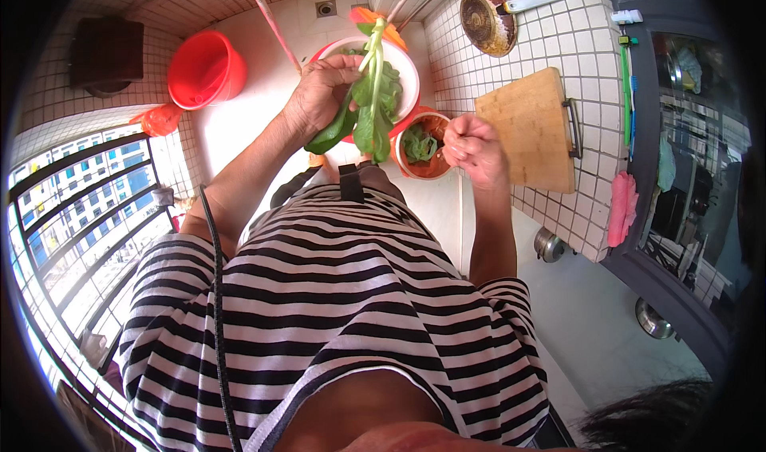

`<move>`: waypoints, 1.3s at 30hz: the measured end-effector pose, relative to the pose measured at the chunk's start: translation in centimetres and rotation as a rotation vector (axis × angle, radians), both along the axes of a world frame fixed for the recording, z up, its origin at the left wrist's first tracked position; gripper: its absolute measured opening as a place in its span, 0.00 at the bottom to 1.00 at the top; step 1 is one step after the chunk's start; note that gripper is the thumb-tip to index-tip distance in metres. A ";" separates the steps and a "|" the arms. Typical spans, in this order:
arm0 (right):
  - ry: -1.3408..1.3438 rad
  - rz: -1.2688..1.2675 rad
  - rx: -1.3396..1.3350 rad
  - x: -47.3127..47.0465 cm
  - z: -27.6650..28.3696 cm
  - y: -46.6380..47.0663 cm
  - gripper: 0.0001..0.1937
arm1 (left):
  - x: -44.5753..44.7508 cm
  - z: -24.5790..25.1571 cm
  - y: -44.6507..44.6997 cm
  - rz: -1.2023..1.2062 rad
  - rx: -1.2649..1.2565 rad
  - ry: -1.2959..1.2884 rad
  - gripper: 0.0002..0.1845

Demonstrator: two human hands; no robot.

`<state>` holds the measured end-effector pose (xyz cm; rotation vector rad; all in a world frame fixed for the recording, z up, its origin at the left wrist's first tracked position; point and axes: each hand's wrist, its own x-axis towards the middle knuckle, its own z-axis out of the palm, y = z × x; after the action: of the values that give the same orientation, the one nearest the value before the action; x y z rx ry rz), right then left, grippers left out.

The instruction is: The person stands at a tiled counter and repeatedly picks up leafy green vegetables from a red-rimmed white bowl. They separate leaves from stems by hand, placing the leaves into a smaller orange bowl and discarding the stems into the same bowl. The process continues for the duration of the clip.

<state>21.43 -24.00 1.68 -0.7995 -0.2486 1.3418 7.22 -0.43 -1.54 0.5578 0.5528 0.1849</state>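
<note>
My left hand (323,90) grips a bunch of leafy greens (374,102) by its pale stems, its leaves hanging toward me. Beneath it stands a white basin (409,69) with a red rim around it, and more green leaves lie inside. My right hand (473,147) is raised at the right with the fingers curled together; whether something small is between them cannot be told. Just left of that hand is a bin (438,174) with an orange-red liner, holding torn leaves (419,143).
A red bucket (233,72) stands on the floor at the left. On the right, a wooden cutting board (523,132) and a stained pan (488,21) are by the tiled wall. An orange object (392,33) is behind the basin. A barred window (90,188) is at the left.
</note>
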 end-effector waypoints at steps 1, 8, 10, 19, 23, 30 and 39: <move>-0.116 -0.052 -0.387 -0.5 -2.7 -0.8 0.07 | 0.1 0.4 0.1 0.007 -0.003 -0.001 0.12; -1.482 0.200 -0.603 2.2 -1.4 1.4 0.21 | -1.0 1.9 1.0 -0.041 0.247 -0.011 0.14; -1.506 -0.059 -0.545 2.7 1.6 5.0 0.20 | -0.8 2.1 1.0 -0.075 0.277 -0.008 0.14; -1.141 0.276 -0.198 0.0 4.7 11.9 0.11 | -2.0 2.6 2.1 -0.191 0.359 -0.005 0.13; -1.028 0.164 -0.265 -1.4 4.3 12.3 0.09 | -2.7 2.7 2.3 -0.177 0.498 0.075 0.13; -0.377 0.031 -0.160 -1.6 2.7 12.6 0.09 | -3.1 2.5 2.3 -0.133 0.371 0.079 0.13; -0.121 -0.249 -0.167 -0.2 1.4 12.1 0.10 | -3.9 2.1 2.3 -0.125 0.425 0.116 0.14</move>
<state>21.25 -11.88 3.05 -1.0192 -0.1279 1.0908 3.37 1.82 0.58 1.0184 0.5923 0.1524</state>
